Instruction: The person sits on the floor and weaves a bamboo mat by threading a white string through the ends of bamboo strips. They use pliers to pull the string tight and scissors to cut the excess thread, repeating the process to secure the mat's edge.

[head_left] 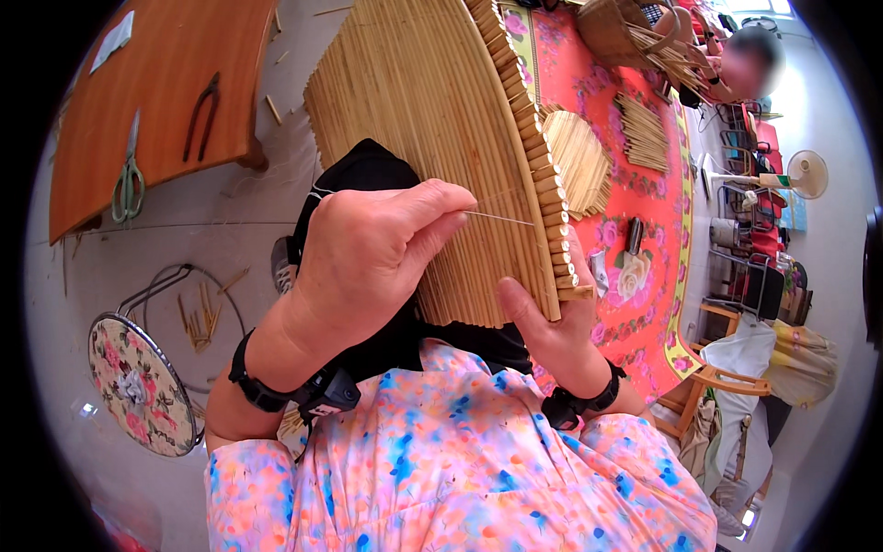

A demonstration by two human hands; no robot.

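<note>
Across my lap rests a large panel of straw-coloured reed sticks [414, 101] laid side by side. A row of short cut stick ends [541, 156] runs along its right edge, beside a long rod. My left hand [368, 244] is above the panel, thumb and forefinger pinched on a thin straight pale strand [501, 218]; I cannot tell whether it is thread or a needle. The strand reaches to the right edge. My right hand [556, 317] grips the panel's near right corner, thumb on top, the other fingers mostly hidden behind the edge.
At left, a wooden table [184, 55] bears scissors [129, 179], dark pliers [202, 115] and white paper. A floral round stool [143, 386] is below. A red floral cloth [644, 276] at right holds a smaller reed panel [578, 161], sticks [641, 133] and a dark bottle [635, 235]. Beyond are a basket, another person and a fan.
</note>
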